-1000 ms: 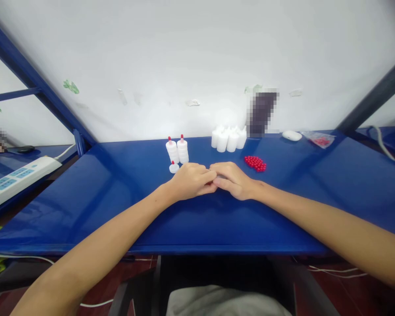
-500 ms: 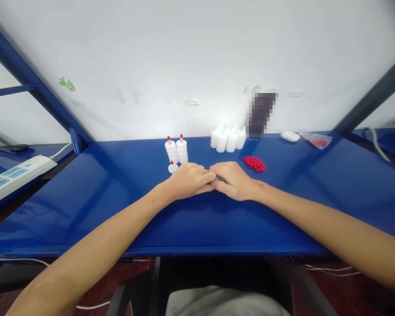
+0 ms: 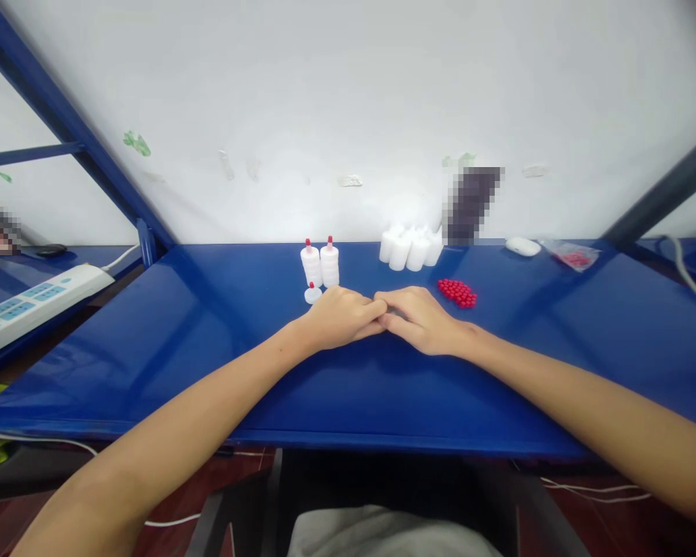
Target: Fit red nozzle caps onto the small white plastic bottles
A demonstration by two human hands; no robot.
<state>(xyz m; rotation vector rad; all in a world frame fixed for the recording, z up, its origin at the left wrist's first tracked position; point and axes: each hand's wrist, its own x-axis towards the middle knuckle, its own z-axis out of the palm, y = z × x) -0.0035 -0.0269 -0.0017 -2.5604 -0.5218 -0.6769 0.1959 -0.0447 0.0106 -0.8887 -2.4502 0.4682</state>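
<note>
Over glossy blue tabletop (image 3: 348, 402): left hand (image 3: 343, 319) curled, right hand (image 3: 422, 320) arched, fingertips meeting; can't tell whether pinching anything. Just beyond left: small round white cap with red tip (image 3: 312, 296), two red-tipped ribbed white stacks (image 3: 329, 268) behind. Beyond right: pile of small round red pieces (image 3: 457, 293); farther back, cluster of white cylindrical bottles (image 3: 411, 251).

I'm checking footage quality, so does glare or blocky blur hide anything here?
Head view: glossy sheen and dark streaks on the blue table; head view: clustered white bottles look nearly washed out; head view: dark shape by the wall pixelated.
</note>
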